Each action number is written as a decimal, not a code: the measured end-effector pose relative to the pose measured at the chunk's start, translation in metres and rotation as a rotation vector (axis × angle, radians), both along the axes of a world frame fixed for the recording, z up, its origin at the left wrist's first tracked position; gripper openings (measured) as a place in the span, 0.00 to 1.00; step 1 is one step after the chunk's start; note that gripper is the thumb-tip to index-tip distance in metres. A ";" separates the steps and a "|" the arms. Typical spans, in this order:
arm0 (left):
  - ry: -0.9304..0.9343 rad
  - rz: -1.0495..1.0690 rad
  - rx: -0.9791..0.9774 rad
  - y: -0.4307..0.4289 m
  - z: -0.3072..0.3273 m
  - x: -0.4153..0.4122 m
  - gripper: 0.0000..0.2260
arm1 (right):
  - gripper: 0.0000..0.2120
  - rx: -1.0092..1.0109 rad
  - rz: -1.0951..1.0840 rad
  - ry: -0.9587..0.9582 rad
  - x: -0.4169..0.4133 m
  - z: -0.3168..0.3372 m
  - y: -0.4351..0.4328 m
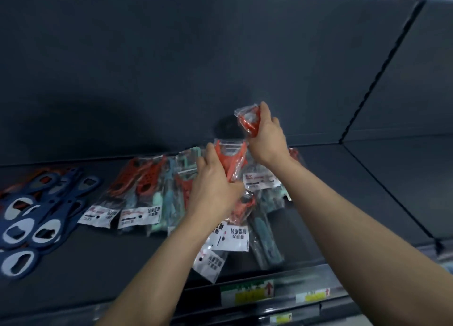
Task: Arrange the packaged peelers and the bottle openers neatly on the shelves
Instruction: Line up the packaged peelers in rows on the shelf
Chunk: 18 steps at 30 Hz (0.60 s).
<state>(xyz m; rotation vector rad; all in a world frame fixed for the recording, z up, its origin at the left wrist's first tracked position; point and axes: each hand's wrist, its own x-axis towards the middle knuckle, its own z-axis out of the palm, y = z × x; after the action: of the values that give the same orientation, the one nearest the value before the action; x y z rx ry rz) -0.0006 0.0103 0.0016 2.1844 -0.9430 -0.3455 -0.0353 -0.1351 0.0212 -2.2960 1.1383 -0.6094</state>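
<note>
Price labels (pixel 247 293) on the shelf's front rail sit nearest the camera, at lower centre of the frame. Behind them, the dark shelf (pixel 103 259) carries all the stock.

**Stock layout**
- Blue bottle openers (pixel 31 225) lie overlapped in a loose group at the left edge of the frame.
- A row of packaged peelers (pixel 137 198), red and teal, lies fanned side by side at centre left, white header cards toward the camera.
- A loose pile of peeler packets (pixel 259 230) lies crossed at differing angles at centre right, partly under the forearms.

**Hands**
- The left hand (pixel 215 186) is closed around a red peeler (pixel 230 159) in its clear bag, blade end up, at frame centre.
- The right hand (pixel 267 136) is clamped on a second red packet (pixel 248 121), raised above the pile near the back panel (pixel 171 68).

**Step in hand**
Judged from the layout, sorting of the peelers is under way: two red packets are lifted clear while the pile remains unsorted. The openers also appear not yet squared up.

**Next move requires**
Lay each held packet flat beside the existing row, header card forward, matching its angle. Keep the slippery bags from sliding onto neighbours.
</note>
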 end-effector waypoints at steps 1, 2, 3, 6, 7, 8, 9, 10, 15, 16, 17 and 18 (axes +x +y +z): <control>-0.002 -0.005 0.027 -0.003 -0.003 -0.006 0.43 | 0.40 0.010 0.008 0.003 -0.004 -0.002 -0.006; -0.006 -0.005 0.052 -0.005 -0.006 -0.010 0.44 | 0.39 0.019 0.013 0.007 -0.009 -0.004 -0.012; -0.012 0.000 0.070 -0.008 -0.008 -0.014 0.44 | 0.39 0.027 0.015 0.016 -0.014 -0.005 -0.019; -0.048 0.051 0.119 -0.014 -0.013 -0.023 0.44 | 0.39 0.060 0.025 0.069 -0.028 -0.013 -0.038; -0.068 0.075 0.132 -0.016 -0.013 -0.025 0.44 | 0.39 0.072 0.029 0.088 -0.032 -0.016 -0.044; -0.079 0.102 0.136 -0.018 -0.012 -0.028 0.43 | 0.39 0.083 0.032 0.106 -0.036 -0.020 -0.050; -0.086 0.129 0.137 -0.020 -0.010 -0.030 0.43 | 0.38 0.094 0.032 0.123 -0.041 -0.024 -0.055; -0.096 0.156 0.141 -0.021 -0.008 -0.033 0.42 | 0.37 0.106 0.029 0.139 -0.045 -0.028 -0.060; -0.146 0.259 0.221 -0.017 -0.002 -0.045 0.42 | 0.33 0.101 0.002 0.195 -0.056 -0.042 -0.075; -0.135 0.264 0.245 -0.015 -0.003 -0.049 0.42 | 0.33 0.097 -0.001 0.216 -0.056 -0.044 -0.075; -0.115 0.264 0.271 -0.013 -0.005 -0.054 0.43 | 0.32 0.093 -0.010 0.241 -0.056 -0.046 -0.075; -0.093 0.260 0.287 -0.010 -0.007 -0.058 0.44 | 0.32 0.085 -0.022 0.268 -0.056 -0.047 -0.074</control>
<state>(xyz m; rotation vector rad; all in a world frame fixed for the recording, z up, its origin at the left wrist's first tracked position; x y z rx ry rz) -0.0584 0.0000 -0.0052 2.5704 -0.6774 -0.2695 -0.0917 -0.2091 -0.0263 -2.3433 1.2851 -0.2594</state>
